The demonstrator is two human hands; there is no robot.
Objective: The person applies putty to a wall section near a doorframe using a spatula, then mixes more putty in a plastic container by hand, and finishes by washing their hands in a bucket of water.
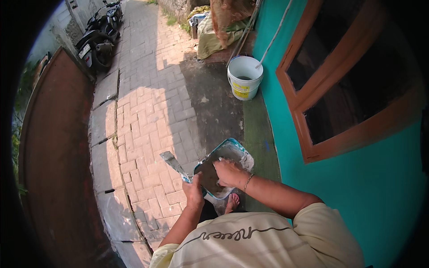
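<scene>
A squarish tub (248, 160) with a teal rim sits in front of my body, its inside coated with pale grey paste. Grey-brown wet material (206, 175) lies in it. My left hand (193, 191) is at the tub's left edge, closed round a putty knife (172, 161). The knife's blade is smeared grey and points up and away to the left. Whether these fingers also grip the rim I cannot tell. Reaching over the tub, my right hand (229, 173) has its fingers curled down inside, with whitish smears beside them; what they hold is hidden.
A white bucket (245, 91) with a pole in it stands by the turquoise wall (286, 134). Above my right arm is a brown-framed window (308, 134). Paving (147, 120) runs ahead, with motorcycles (100, 49) at far left. My bare foot (232, 202) is below the tub.
</scene>
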